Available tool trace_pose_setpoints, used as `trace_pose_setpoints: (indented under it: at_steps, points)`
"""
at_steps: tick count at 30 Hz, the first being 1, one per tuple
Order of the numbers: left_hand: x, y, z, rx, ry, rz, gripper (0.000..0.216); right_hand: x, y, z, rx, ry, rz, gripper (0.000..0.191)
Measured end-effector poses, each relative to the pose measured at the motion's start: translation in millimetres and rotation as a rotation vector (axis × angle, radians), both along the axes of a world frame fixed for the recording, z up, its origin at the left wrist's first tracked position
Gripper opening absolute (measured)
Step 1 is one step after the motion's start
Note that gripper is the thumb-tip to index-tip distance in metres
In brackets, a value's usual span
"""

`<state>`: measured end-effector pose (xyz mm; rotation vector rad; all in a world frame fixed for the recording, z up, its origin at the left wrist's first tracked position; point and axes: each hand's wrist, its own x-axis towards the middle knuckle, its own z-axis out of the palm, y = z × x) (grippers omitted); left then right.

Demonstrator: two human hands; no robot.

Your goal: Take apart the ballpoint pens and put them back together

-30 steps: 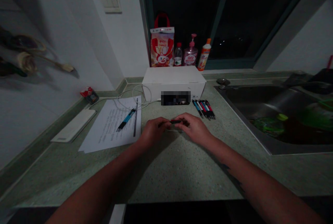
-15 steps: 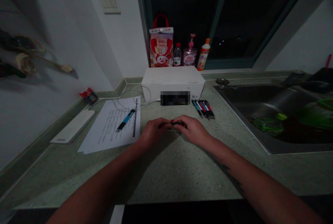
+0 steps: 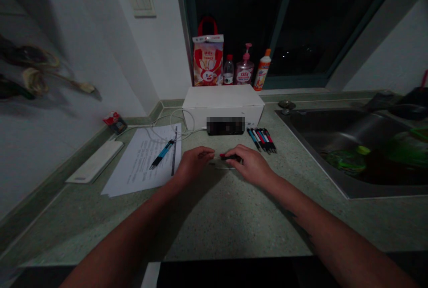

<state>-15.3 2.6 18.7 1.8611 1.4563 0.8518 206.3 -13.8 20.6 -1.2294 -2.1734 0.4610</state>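
Right fingers pinch a black-and-red pen piece over the counter

From where I stand, both bare forearms reach in over the speckled green counter (image 3: 214, 216) from the near edge. Closest of the small things is a thin pale rod (image 3: 225, 168), lying side to side by the right fingertips.

The left hand (image 3: 194, 163) is curled, its thumb and forefinger drawn near each other at the tips; whether anything sits inside that curl I can't tell. The right hand (image 3: 252, 164) has its thumb and fingers clamped on a black-and-red pen piece (image 3: 226, 158), held low in the gap between the two hands, its free end clear of the left fingertips. The piece lies roughly level, its long axis running left to right, the red end pointing toward the left hand and the dark end going in under the right fingers. It is slim and mostly black; in this dim light the finer detail is lost.

Off to the left, printed sheets (image 3: 133, 167) carry a blue-and-black pen (image 3: 162, 154), slanted with its tip toward the person. Past the right hand, a row of pens (image 3: 261, 140) lies side by side, tips also this way. Farther back, a black device (image 3: 225, 132) stands before a white box (image 3: 224, 97), and behind that, bottles (image 3: 245, 72) line up by the dark window.
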Motion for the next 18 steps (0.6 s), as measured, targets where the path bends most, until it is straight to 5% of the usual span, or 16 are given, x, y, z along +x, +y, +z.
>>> trace_pose_setpoints:
  at_steps: [8, 18]
  points:
    - [-19.1, 9.5, -7.4, 0.165, 0.621, -0.01, 0.029, -4.6, -6.1, -3.6, -0.096, -0.186, 0.238, 0.014]
    - [-17.8, 3.8, -9.6, 0.184, 0.648, -0.087, 0.034, -5.9, -6.2, -3.7, -0.133, -0.263, 0.25, 0.011]
